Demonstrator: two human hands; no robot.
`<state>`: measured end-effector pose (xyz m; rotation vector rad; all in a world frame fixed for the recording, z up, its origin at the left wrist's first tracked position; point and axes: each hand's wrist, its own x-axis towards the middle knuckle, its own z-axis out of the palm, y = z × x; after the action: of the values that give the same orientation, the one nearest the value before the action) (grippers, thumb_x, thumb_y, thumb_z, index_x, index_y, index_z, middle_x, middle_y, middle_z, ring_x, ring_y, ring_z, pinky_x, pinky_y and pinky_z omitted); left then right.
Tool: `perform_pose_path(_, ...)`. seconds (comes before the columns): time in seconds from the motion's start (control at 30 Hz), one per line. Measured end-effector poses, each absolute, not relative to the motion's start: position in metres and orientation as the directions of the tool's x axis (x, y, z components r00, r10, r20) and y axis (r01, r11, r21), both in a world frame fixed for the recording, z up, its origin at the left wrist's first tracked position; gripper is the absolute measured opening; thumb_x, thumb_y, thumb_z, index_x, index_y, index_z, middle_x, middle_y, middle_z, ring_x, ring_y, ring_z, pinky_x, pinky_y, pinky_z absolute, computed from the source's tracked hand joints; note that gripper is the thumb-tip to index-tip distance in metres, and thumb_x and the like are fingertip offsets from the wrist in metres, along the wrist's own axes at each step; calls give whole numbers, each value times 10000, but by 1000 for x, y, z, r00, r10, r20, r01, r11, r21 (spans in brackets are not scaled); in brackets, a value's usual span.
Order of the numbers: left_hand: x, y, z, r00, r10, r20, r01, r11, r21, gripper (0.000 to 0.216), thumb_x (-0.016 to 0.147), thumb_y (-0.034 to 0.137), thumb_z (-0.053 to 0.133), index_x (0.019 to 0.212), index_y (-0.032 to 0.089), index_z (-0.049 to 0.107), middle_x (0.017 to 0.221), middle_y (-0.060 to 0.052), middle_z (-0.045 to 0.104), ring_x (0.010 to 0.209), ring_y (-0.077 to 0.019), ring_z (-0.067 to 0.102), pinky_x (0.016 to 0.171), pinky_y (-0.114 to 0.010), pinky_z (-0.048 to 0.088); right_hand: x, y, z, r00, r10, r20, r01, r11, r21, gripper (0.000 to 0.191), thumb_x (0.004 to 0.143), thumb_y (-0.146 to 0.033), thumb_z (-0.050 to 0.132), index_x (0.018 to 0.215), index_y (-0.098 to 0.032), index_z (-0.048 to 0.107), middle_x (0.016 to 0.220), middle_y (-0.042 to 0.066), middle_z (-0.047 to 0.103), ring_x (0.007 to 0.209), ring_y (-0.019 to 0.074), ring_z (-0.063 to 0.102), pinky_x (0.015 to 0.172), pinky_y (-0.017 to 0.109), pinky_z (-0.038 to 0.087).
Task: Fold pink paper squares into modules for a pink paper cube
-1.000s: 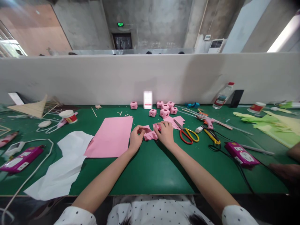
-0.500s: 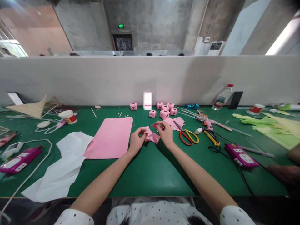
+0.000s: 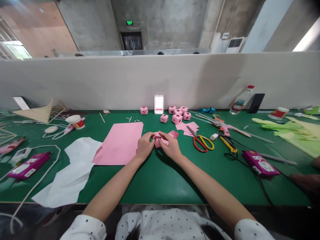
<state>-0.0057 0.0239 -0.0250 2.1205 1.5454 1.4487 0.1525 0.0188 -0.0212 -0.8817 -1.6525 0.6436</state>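
Both hands meet over a folded piece of pink paper (image 3: 158, 143) above the green table. My left hand (image 3: 145, 145) pinches its left side with thumb and fingertips. From the other side, my right hand (image 3: 171, 145) grips it, the fingers partly hiding it. Pink folded flaps (image 3: 173, 134) show just behind my right fingers. Beyond my hands stands a cluster of folded pink paper cubes (image 3: 177, 119). Pink paper squares (image 3: 188, 127) lie behind my right hand, under the tip of the scissors (image 3: 203, 141). A stack of pink sheets (image 3: 120, 143) rests to the left of my left hand.
White paper (image 3: 72, 173) hangs near the table's left front edge. At right are a pink glue gun (image 3: 225, 129), a yellow-handled tool (image 3: 228, 144), a purple box (image 3: 260, 163) with cables and a water bottle (image 3: 242, 100). Another person's hand (image 3: 306, 181) rests at the far right.
My right hand has moved left, and both hands have come together on the pink paper. The paper's separate flaps have been drawn closer together. The view has shifted slightly.
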Motion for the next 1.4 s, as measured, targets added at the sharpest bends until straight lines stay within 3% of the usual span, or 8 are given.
perform_pose_path(0.33, 1, 23, -16, -59, 830, 555, 468, -468, 750, 130, 897, 298, 552, 951, 200, 617, 920, -35, 689, 858, -164, 662, 729, -264, 522, 152, 24, -24, -99, 823, 559, 167, 568, -806, 249, 852, -225, 552, 1059, -246, 689, 1077, 50, 722, 980, 210, 685, 927, 387, 536)
perform_pose_path(0.47, -16, 31, -11, -44, 785, 618, 621, -463, 632, 200, 920, 228, 459, 1013, 191, 632, 1025, -80, 667, 980, -197, 624, 793, -302, 506, 164, 35, -26, -1, 835, 550, 278, 528, -802, 282, 821, -155, 486, 1013, -216, 684, 1002, 63, 723, 944, 212, 677, 849, 371, 548)
perform_pose_path(0.57, -30, 34, -4, -4, 852, 524, 717, -363, 595, 218, 911, 341, 501, 902, 188, 656, 921, -84, 674, 899, -225, 622, 813, -351, 489, 170, 41, -28, 15, 836, 548, 369, 505, -780, 308, 797, -122, 470, 1011, -195, 679, 977, 74, 704, 894, 206, 660, 773, 343, 542)
perform_pose_path(0.8, -35, 33, -4, 191, 960, 205, 703, -279, 654, 259, 848, 418, 550, 810, 204, 690, 860, -52, 724, 818, -223, 648, 751, -322, 465, 161, 40, -38, -283, 768, 575, 549, 621, -560, 238, 815, -249, 661, 1047, -201, 680, 1055, 82, 675, 1012, 245, 579, 939, 408, 443)
perform_pose_path(0.93, -34, 35, -9, 173, 963, 207, 605, -270, 749, 258, 826, 401, 558, 742, 195, 688, 783, -42, 712, 756, -210, 638, 720, -309, 454, 153, 41, -43, -374, 761, 530, 616, 631, -471, 222, 836, -298, 688, 1039, -208, 684, 1026, 88, 679, 990, 258, 558, 899, 408, 430)
perform_pose_path(1.07, -32, 35, -7, 140, 957, 256, 393, -291, 872, 294, 818, 438, 591, 726, 173, 678, 728, -35, 672, 712, -183, 601, 693, -289, 447, 150, 43, -40, -305, 779, 547, 568, 610, -552, 143, 875, -332, 653, 929, -208, 700, 940, 72, 704, 925, 231, 593, 855, 374, 438)
perform_pose_path(1.27, -23, 31, 0, 12, 973, 231, 74, -231, 970, 309, 758, 459, 691, 781, 151, 695, 761, -38, 672, 746, -176, 612, 734, -289, 485, 150, 40, -29, -110, 869, 482, 321, 490, -810, 223, 868, -414, 632, 908, -203, 693, 935, 54, 736, 882, 205, 669, 797, 333, 484)
perform_pose_path(1.4, -19, 30, -2, 0, 971, 240, 26, -240, 970, 318, 719, 446, 742, 833, 150, 722, 820, -55, 703, 803, -198, 641, 794, -324, 507, 150, 37, -24, -49, 871, 489, 293, 481, -826, 280, 861, -474, 616, 849, -209, 703, 868, 46, 741, 814, 208, 667, 741, 331, 489)
